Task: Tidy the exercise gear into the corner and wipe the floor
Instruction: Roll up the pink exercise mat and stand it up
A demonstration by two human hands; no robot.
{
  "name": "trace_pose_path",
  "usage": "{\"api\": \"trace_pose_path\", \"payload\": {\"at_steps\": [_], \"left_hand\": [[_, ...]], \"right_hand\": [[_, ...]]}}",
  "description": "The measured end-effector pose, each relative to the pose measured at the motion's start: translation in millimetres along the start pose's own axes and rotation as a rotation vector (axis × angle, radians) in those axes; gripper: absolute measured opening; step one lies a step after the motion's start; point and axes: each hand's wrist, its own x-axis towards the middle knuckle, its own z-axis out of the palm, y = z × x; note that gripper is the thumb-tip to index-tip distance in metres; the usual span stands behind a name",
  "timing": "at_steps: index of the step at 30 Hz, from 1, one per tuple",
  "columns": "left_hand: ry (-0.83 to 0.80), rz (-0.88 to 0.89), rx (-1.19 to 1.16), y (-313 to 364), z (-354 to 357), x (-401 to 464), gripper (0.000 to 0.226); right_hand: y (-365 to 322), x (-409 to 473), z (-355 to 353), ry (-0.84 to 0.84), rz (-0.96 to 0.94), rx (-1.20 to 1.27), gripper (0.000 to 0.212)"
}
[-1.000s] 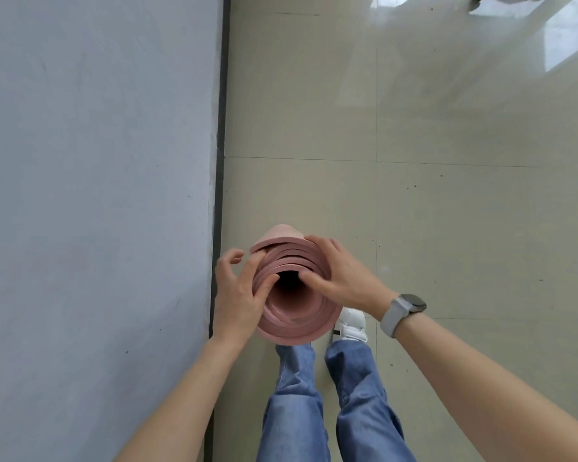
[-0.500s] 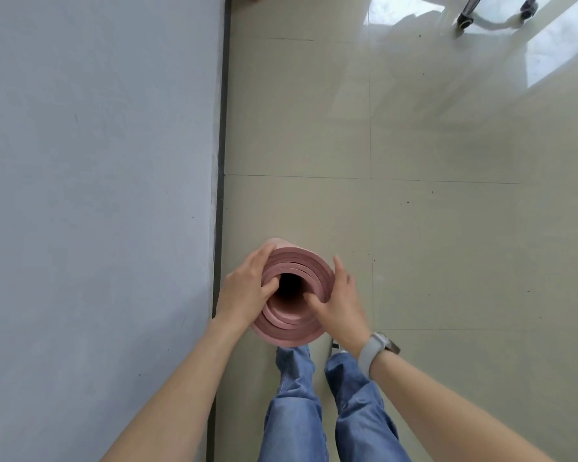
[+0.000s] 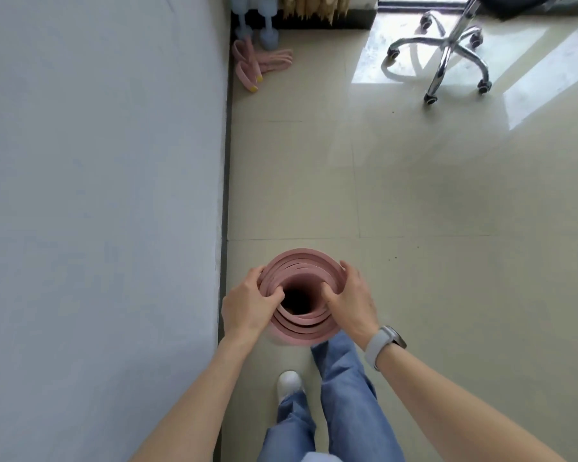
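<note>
While gripped, seemingly foam mat (image 3: 302, 323) coiled.

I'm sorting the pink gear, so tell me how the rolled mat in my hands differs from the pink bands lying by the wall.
The rolled mat is one thick sheet wound into a spiral tube; the pink bands are thin loops in a loose heap.
The mat is held up on end by the left hand and right hand; the bands lie flat on the floor, untouched.
The mat is plain dusty pink; the bands are paler, with yellow tips.
Both are pink.
</note>
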Motion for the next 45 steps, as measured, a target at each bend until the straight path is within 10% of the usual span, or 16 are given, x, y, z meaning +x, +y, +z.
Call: {"api": "trace_pose_path", "payload": {"at_steps": [31,45], "left_hand": [[0.106,0.144,-0.245,471.7,-193.5,559.1,0.049],[0.007,0.135,-0.213,668.8,-157.2,806.3,0.042]], "right_hand": [[-397.5,548.0,-331.0,0.196,-0.151,0.091,0.059],[-455.6,820.3,-450.5,0.230,-0.045,0.242,0.048]]}}
